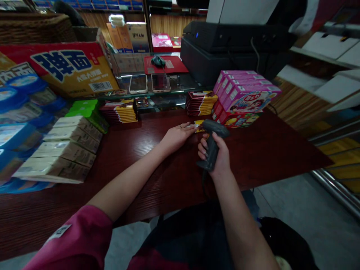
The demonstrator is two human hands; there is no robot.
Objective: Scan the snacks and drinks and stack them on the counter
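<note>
Holding scanner [212, 150], open countertop [270, 150] rightward to its edge

We see a counter [168, 180] of dark red-brown wood, its surface shining softly. Behind it, we notice shelves [146, 23] with wood-grain back panels [165, 27], and on the right a pale shelving unit [312, 62]. Below lies a grey floor [312, 210]. The light is rather dim.

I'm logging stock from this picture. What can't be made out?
Head view: yellow packet, partly covered by the left hand and scanner.
Head view: blue-lidded tubs, blurred, cut off by the left edge.
Head view: right phone, screen hidden by pixelation.
</note>
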